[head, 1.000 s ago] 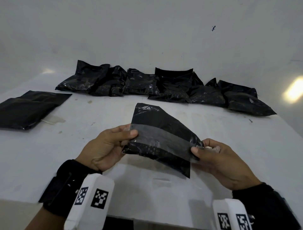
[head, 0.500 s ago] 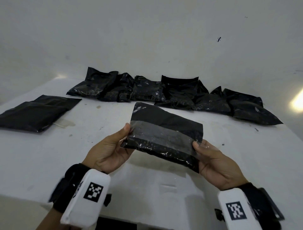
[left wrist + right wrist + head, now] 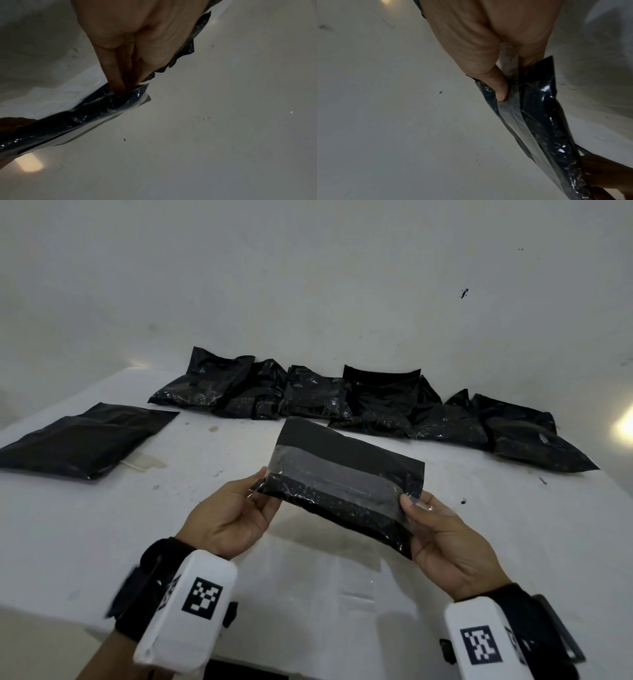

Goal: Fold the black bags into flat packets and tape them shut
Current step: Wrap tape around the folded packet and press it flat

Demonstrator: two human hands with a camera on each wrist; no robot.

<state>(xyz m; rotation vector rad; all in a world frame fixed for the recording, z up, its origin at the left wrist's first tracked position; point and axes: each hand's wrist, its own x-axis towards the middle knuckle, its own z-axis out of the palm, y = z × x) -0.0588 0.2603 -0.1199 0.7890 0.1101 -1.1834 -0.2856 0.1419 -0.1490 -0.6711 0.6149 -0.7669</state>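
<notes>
I hold a black bag (image 3: 346,484) above the white table (image 3: 102,525), its top flap standing up. A strip of clear tape (image 3: 329,474) runs across its front. My left hand (image 3: 236,508) pinches the bag's left end, thumb in front and fingers behind. My right hand (image 3: 442,532) pinches the right end, with its thumb on the tape's tail. The left wrist view has my fingers (image 3: 116,75) pressed into the bag (image 3: 72,121). In the right wrist view my thumb (image 3: 500,88) lies on the tape (image 3: 513,119) over the bag (image 3: 547,121).
A row of several filled black bags (image 3: 359,402) lies along the back of the table against the white wall. A flat black packet (image 3: 78,440) lies at the left, with a scrap of tape backing (image 3: 140,463) beside it. The table's front edge is near my wrists.
The bag has turned from tilted to more level and its peaked top flap has straightened. Both hands shifted slightly and keep their hold on its ends.
</notes>
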